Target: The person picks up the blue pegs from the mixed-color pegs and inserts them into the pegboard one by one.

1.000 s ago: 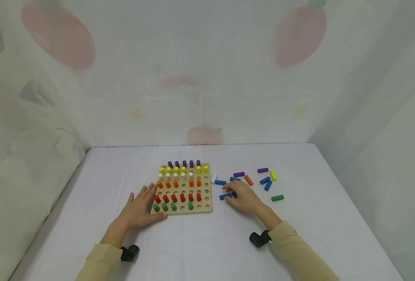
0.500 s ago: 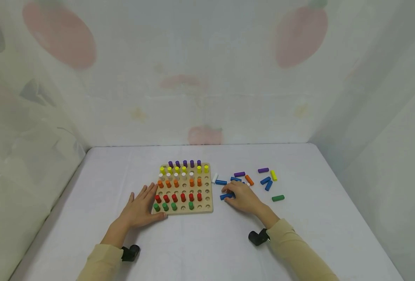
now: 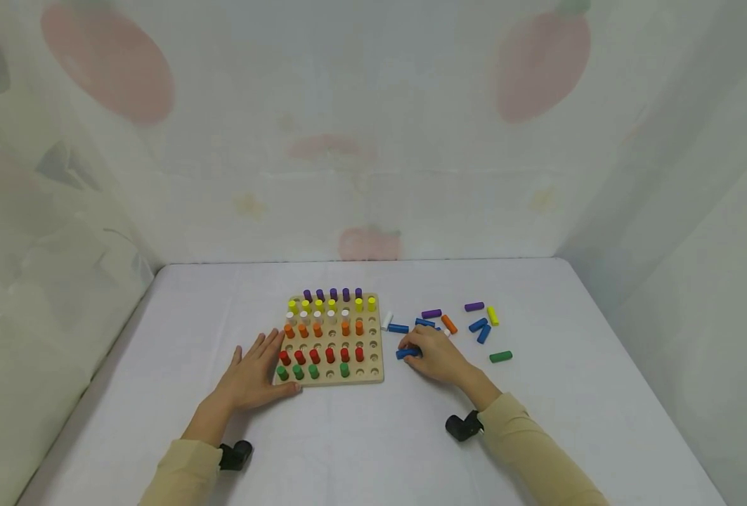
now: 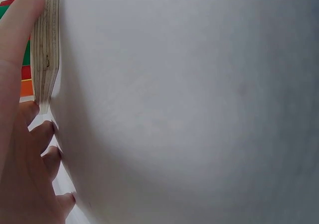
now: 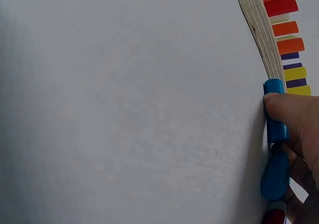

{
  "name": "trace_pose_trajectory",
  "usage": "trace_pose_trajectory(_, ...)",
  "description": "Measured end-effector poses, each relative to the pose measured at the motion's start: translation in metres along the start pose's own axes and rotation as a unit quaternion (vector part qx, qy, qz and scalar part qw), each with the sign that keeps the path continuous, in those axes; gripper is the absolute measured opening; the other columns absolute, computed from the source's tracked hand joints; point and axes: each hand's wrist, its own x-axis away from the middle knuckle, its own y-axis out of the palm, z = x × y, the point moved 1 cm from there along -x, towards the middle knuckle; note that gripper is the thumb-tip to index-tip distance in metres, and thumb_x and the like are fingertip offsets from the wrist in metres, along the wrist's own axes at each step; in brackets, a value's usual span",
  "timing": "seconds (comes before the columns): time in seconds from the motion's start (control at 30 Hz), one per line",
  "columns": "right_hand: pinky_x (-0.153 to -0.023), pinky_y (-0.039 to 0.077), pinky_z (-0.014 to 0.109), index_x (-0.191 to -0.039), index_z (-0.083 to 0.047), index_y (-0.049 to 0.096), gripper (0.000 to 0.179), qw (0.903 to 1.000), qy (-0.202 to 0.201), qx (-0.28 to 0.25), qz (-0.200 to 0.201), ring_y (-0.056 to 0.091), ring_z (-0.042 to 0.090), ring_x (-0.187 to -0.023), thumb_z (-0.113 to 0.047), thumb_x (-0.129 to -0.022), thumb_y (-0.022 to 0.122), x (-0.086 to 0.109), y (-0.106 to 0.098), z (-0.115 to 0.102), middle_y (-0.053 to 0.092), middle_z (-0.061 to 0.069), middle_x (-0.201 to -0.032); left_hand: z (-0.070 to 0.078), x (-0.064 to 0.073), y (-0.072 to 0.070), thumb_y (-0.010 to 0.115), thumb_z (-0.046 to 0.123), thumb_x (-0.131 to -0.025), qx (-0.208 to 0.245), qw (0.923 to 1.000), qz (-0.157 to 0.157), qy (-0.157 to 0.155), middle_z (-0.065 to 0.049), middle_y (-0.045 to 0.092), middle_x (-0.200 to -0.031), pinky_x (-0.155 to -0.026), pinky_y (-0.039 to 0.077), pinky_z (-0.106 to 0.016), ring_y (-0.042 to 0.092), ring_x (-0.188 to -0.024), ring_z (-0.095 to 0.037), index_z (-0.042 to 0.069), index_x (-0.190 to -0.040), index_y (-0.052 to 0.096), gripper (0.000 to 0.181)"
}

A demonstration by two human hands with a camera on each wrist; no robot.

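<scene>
A: What takes up the most room?
B: A pale cloth (image 3: 373, 197) printed with faded red fruit. It hangs behind the white desk (image 3: 348, 443).
A: And on the desk?
B: A wooden board (image 3: 366, 362), a little left of the middle, with rows of pegs (image 3: 330, 355) standing in it. From the far edge to the near edge they run purple, yellow, white, orange, red and green, and a row of holes shows between the orange and the red.
A: Where are the person's hands?
B: The left hand (image 3: 248, 383) lies at the board's left side, fingers straight and spread, thumb touching the near edge. The right hand (image 3: 438, 355) is to the right of the board, its fingers bent.
A: Around anything?
B: Around a blue peg (image 3: 405, 353), on its side and apart from the board, pinched by thumb and fingers. The right wrist view shows a second blue peg (image 5: 275, 176) just beside it; whether the fingers touch that one is hard to tell.
A: Any other loose ones?
B: A white peg (image 3: 387, 321) lies just beside the board's right edge. Farther right are an orange peg (image 3: 449, 324), a yellow peg (image 3: 492, 315) and a green peg (image 3: 501, 357).
</scene>
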Motion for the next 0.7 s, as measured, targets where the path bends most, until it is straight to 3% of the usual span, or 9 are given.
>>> trace_pose_trajectory(0.7,-0.069,0.045,0.020,-0.097,-0.020,0.066,0.017,0.9998,-0.009,-0.013,0.012,0.047,0.004,-0.077,-0.020,-0.081,0.070,-0.0011,-0.0055,-0.0035,0.053,-0.011,-0.086,0.0018,0.0013,-0.0016,0.059,0.075,-0.065,0.003,1.0000,-0.004,-0.001,-0.014,0.021,-0.152,-0.106,0.004,-0.066,0.015,-0.139,-0.039,0.009,-0.148,0.020,0.113)
